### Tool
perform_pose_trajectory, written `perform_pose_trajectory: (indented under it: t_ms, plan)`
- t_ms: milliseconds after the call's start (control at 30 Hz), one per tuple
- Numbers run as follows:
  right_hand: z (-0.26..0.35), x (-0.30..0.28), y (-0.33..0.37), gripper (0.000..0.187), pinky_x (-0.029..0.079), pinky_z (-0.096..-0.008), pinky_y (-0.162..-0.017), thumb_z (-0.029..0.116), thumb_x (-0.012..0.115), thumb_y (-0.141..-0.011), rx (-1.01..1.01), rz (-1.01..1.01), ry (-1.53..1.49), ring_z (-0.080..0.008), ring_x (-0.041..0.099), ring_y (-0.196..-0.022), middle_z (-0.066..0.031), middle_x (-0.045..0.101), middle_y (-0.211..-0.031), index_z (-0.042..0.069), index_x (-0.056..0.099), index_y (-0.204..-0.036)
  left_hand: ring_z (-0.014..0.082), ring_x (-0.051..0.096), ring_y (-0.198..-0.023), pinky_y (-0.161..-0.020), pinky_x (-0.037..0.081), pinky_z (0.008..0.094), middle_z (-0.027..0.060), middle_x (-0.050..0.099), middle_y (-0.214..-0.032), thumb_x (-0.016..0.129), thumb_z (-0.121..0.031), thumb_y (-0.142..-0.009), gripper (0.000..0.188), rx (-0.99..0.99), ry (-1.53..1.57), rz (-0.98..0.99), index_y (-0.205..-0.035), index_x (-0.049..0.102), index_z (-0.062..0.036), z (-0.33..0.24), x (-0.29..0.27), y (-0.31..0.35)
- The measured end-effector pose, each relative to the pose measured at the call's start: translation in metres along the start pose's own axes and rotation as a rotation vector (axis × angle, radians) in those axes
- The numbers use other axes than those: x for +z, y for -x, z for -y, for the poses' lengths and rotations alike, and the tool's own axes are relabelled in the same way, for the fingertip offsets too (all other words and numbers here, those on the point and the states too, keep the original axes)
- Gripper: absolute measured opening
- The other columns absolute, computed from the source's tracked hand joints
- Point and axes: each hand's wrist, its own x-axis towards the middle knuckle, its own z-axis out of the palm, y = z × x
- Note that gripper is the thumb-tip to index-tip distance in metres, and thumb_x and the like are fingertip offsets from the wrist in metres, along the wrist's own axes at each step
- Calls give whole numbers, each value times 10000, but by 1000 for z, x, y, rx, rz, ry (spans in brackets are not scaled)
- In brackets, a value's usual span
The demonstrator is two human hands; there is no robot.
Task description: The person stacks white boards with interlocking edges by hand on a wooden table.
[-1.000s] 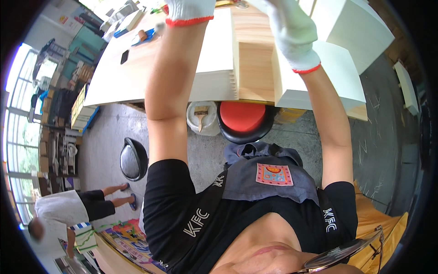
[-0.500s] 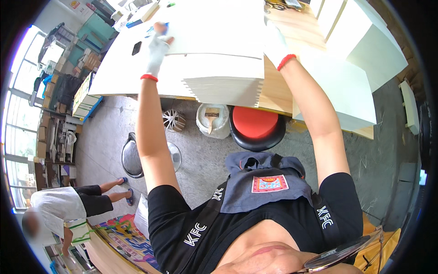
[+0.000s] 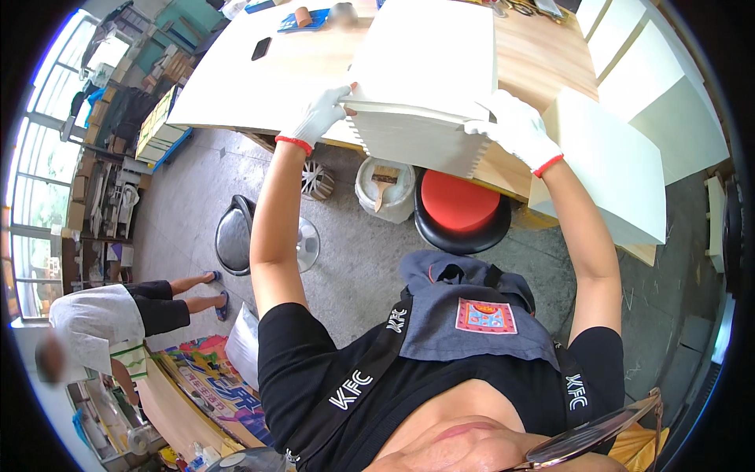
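Both my hands wear white gloves with red cuffs and are at the near corners of a tall stack of white sheets on the wooden table. My left hand pinches the top white sheet at its left near corner, fingertips above and below the edge. At the right near corner my right hand is closed on the same sheet, its thumb along the front edge. A thin gap shows under the near edge of the top layer. How many sheets are between my fingers is hard to tell.
Beyond the stack lie a dark phone, a blue tray and scissors. White blocks of sheets stand right. Below the table edge are a bucket with a brush and a red-topped stool. Another person stands far left.
Both hands have come back toward me from the far part of the table to the stack's near corners and closed there. The big white sheet no longer spreads over the table's left.
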Motion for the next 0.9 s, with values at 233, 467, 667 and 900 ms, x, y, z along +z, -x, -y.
perform_pose_trajectory:
  t_ms: [233, 467, 667, 900]
  plan:
    - [-9, 13, 11, 439, 483, -393, -925, 441, 686, -893, -64, -93, -74, -299, 618, -1054, -96, 640, -1116, 148, 671, -1220, 203, 645, -897, -844, 479, 317, 189, 718, -985, 713, -129, -851, 492, 20, -1, -12, -1324, 620, -30, 0, -1, 1]
    - [-15, 18, 13, 322, 515, -440, -864, 383, 650, -910, -89, -103, -71, -348, 636, -981, -143, 633, -1102, 143, 693, -1121, 131, 424, -679, -674, 421, 307, 72, 465, -695, 736, -141, -876, 299, 51, -49, 26, -1096, 670, 51, 2, -8, -2]
    - [-25, 32, 9, 322, 510, -425, -840, 401, 637, -937, -113, -127, -21, -326, 635, -961, -123, 615, -1049, 146, 701, -1123, 145, 391, -635, -636, 401, 323, 84, 425, -660, 751, -169, -873, 282, 130, -43, 8, -895, 608, 73, 12, -7, -6]
    - [-28, 37, 12, 324, 552, -419, -766, 393, 647, -915, -171, -210, 43, -330, 665, -906, -139, 626, -1072, 136, 682, -1109, 131, 408, -679, -665, 418, 301, 73, 436, -689, 759, -176, -877, 296, 103, -119, -11, -964, 620, 71, 7, -5, -4]
